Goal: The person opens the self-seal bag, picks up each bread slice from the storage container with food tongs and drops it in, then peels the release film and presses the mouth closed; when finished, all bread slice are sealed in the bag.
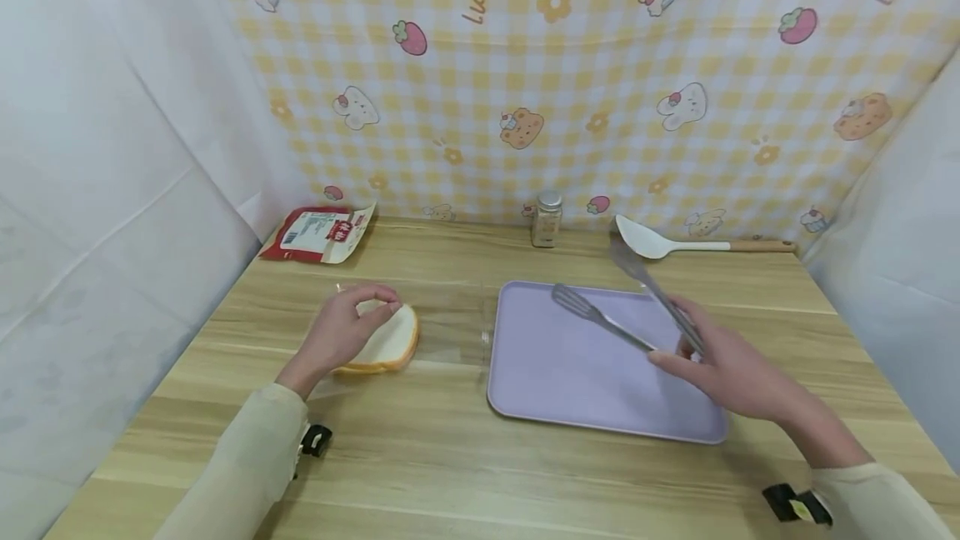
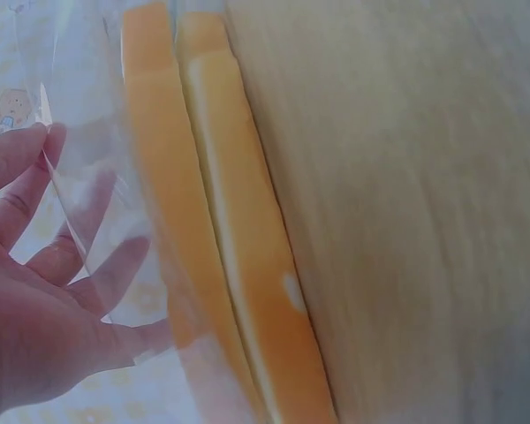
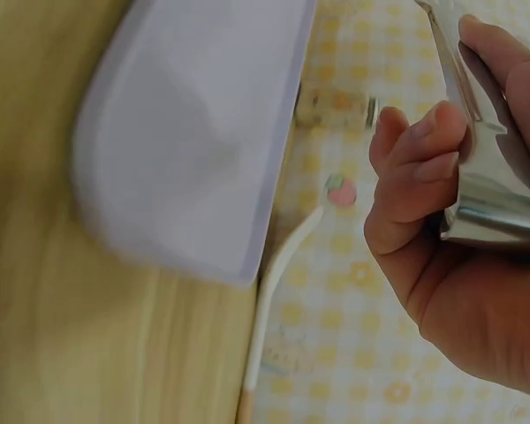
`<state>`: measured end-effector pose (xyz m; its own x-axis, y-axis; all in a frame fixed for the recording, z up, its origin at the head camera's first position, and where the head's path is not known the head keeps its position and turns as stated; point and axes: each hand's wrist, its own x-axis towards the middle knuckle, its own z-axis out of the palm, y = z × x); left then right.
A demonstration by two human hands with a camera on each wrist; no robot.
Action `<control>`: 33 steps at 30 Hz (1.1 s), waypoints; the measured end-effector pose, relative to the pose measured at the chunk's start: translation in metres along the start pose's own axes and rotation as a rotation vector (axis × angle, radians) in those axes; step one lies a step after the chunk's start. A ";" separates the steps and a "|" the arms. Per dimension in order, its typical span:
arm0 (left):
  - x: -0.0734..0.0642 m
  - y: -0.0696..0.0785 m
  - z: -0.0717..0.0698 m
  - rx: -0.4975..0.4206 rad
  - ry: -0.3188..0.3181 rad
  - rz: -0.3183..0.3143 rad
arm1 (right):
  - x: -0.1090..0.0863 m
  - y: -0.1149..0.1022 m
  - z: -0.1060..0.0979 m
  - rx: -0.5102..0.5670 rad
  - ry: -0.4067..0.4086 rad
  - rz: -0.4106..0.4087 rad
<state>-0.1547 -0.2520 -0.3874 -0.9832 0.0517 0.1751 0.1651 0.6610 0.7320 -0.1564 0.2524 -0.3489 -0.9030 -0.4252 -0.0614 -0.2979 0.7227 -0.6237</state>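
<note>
My left hand (image 1: 341, 330) is over the bread slices (image 1: 395, 338) on the left of the table. Its fingertips pinch the thin edge of a clear plastic bag (image 1: 450, 336), as the left wrist view shows. Two slices with orange-brown crusts (image 2: 247, 212) lie together, with the film by them. My right hand (image 1: 735, 373) holds metal tongs (image 1: 618, 329) above the right part of a lilac tray (image 1: 555, 390). The tongs' two arms are spread apart with nothing between their ends. In the right wrist view my fingers wrap the shiny handle end (image 3: 495, 194).
A red and white food packet (image 1: 311, 236) lies at the back left. Near the back edge stand a small glass seasoning jar (image 1: 547, 222) and, to its right, a white spatula (image 1: 648, 242) with a wooden handle. A checked cloth (image 1: 480, 82) hangs behind the table.
</note>
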 end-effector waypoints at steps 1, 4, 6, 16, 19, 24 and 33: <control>0.000 0.000 0.000 0.002 -0.001 0.000 | -0.004 0.006 -0.001 0.000 0.028 0.014; -0.001 0.000 0.000 -0.005 -0.014 -0.002 | -0.017 0.020 -0.006 0.007 0.084 0.062; -0.003 -0.001 0.000 -0.015 -0.023 -0.011 | -0.024 0.029 -0.008 0.024 0.105 0.104; -0.008 -0.004 -0.001 -0.019 -0.017 -0.030 | -0.053 0.065 -0.011 -0.050 0.185 0.314; -0.008 -0.002 0.000 -0.012 -0.014 -0.022 | -0.057 0.077 -0.015 -0.110 0.188 0.375; -0.006 -0.001 0.003 0.004 -0.034 0.002 | -0.063 0.091 -0.020 -0.162 0.170 0.474; -0.002 -0.001 0.006 0.032 -0.058 0.049 | -0.075 0.103 -0.013 -0.114 0.137 0.570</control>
<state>-0.1535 -0.2479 -0.3921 -0.9771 0.1268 0.1710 0.2112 0.6803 0.7019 -0.1237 0.3658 -0.3981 -0.9597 0.1161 -0.2558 0.2212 0.8735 -0.4336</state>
